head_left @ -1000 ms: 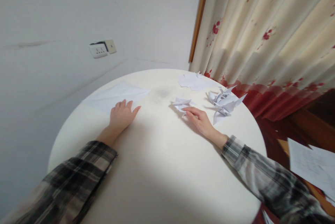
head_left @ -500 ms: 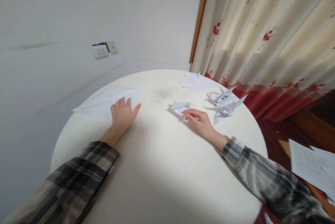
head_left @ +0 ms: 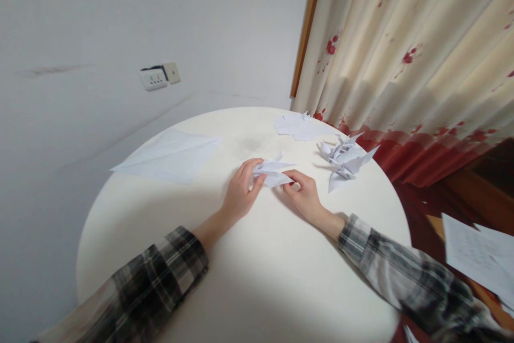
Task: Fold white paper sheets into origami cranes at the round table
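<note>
A folded white paper figure (head_left: 273, 173), which looks like an origami crane, is between my two hands above the middle of the round white table (head_left: 225, 289). My left hand (head_left: 243, 188) pinches its left end between thumb and fingers. On the other side, my right hand (head_left: 304, 194) has its thumb and fingertips closed on the right point of the figure. To the left lies a creased sheet of white paper (head_left: 168, 154), flat and touched by neither hand. Several folded paper cranes (head_left: 346, 160) sit in a cluster to the right of my right hand.
Flat paper pieces (head_left: 299, 126) rest near the table's far edge. A wall with a socket (head_left: 153, 79) rises behind at left, and a flowered curtain (head_left: 401, 65) hangs at right. Written sheets (head_left: 477, 249) lie lower down, right of the table.
My left hand has left the flat sheet, moved right and taken hold of the folded figure. The figure is turned and lies slightly differently; my right hand stays at it.
</note>
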A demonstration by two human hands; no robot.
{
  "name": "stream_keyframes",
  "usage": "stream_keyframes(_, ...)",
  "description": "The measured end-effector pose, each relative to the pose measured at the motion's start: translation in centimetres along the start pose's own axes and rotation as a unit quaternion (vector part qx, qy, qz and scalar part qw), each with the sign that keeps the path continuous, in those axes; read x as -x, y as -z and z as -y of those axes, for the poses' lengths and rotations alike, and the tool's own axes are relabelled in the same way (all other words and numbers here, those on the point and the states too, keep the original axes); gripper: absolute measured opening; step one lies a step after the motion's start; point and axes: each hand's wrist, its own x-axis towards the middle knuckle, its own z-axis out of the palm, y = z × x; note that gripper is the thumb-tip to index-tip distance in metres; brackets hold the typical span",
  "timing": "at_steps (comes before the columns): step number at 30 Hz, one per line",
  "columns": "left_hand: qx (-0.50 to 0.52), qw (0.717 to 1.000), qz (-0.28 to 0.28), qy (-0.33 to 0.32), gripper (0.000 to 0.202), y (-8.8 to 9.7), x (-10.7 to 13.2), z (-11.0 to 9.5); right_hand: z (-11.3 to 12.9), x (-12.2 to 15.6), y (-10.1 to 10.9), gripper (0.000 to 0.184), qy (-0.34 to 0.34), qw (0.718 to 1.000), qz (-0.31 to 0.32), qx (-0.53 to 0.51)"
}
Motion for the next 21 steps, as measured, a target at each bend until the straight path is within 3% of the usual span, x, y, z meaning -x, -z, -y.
stream_keyframes(5,0.059,0.996,0.065,0.021,0.029,0.9,-0.1,0.7,0.3,0.1,0.5,0.009,0.012,0.997,-0.074,0.027)
stream_keyframes(8,0.059,0.993,0.097,0.019,0.028,1.2,0.0,0.9,0.2,0.2,0.8,0.008,0.022,0.996,-0.087,0.027)
stream_keyframes(17,0.086,0.991,0.088,0.046,0.023,0.5,0.3,1.3,0.3,0.5,0.8,0.01,0.087,0.995,-0.043,0.034)
stream_keyframes(21,0.043,0.992,0.113,0.032,0.014,0.6,0.3,1.5,0.2,0.5,0.9,0.011,0.093,0.995,-0.022,0.026)
